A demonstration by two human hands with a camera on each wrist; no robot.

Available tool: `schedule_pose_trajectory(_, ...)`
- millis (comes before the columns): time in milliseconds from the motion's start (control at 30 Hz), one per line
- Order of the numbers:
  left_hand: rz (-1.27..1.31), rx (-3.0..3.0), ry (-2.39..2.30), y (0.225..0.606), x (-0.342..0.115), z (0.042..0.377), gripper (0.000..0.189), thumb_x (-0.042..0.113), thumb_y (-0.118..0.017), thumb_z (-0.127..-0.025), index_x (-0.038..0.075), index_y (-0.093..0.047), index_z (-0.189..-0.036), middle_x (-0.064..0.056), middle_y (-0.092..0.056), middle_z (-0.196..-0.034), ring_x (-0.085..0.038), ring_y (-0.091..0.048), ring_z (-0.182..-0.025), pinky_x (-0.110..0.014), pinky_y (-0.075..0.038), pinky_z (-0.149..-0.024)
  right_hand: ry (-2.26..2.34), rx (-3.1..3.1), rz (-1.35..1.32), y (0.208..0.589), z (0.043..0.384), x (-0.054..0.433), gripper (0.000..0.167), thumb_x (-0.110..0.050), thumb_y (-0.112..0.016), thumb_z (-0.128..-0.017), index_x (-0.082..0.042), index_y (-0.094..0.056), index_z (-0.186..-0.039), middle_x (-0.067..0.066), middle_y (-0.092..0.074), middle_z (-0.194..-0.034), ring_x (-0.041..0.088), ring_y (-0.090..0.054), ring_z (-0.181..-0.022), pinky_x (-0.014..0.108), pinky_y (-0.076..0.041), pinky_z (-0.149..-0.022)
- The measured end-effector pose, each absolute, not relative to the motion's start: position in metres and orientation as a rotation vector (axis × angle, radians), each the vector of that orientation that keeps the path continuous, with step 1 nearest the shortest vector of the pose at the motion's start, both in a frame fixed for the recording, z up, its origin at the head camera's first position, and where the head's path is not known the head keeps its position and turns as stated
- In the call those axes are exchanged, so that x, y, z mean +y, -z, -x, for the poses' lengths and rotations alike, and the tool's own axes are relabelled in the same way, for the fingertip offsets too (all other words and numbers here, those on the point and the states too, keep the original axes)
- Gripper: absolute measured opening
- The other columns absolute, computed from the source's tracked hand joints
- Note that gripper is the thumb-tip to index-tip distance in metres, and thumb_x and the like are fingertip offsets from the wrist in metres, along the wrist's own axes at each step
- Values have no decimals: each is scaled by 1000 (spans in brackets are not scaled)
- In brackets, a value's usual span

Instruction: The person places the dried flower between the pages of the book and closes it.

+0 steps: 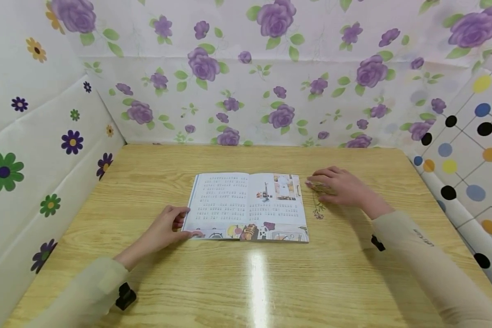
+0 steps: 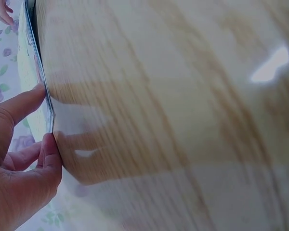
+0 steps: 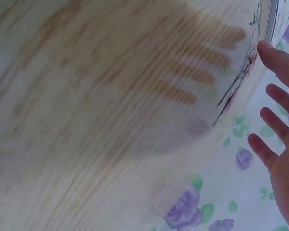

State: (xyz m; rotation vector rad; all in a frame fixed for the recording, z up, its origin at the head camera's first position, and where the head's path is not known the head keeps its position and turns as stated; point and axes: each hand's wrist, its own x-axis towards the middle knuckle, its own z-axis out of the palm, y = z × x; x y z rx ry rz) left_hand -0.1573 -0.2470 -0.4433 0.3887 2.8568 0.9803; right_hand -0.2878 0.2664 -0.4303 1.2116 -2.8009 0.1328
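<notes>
Seeing the table point(image 1: 209, 282) under the book point(image 1: 246, 205), left hand point(image 1: 164, 230) at its left edge, sprig point(image 1: 318, 211) and right hand point(image 1: 344, 189) rightward, backdrop point(image 1: 246, 91) behind.

Print point(image 1: 222, 198) in book point(image 1: 249, 200) too small to read. Flower stems point(image 1: 319, 212) partly hidden by right hand point(image 1: 344, 187). Left sleeve point(image 1: 88, 289), right sleeve point(image 1: 430, 269) cut off by lower edge.

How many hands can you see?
2: the left hand at the left edge of the book, and the right hand by the flowers, right of the book.

Glossy wood-grain tabletop point(image 1: 205, 282); paper book point(image 1: 225, 196); matt, cloth-like backdrop point(image 1: 246, 82).
</notes>
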Motion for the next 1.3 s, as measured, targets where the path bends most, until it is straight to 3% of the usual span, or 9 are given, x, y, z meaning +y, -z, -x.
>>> schedule_pose_trajectory(500,-350,2807,-978,442,-247,161,66,17,-81,-82,-8,-50,-136,-18,-52,-113,-22,-51,-98,-31,-50,-81,-200,-2760,-1217,439,294,262,36,-19,-76,-87,-16,-68,-123,6,-65,-121,31,-58,-114,54,-49,-95)
schedule_pose_trajectory(1300,-333,2797,-967,440,-246,161,66,15,-81,-82,-7,-50,-136,-17,-51,-112,-22,-51,-97,-30,-52,-82,-297,-2705,-1212,448,304,253,12,-7,-76,-85,-11,-71,-95,3,-69,-96,24,-63,-91,43,-54,-83)
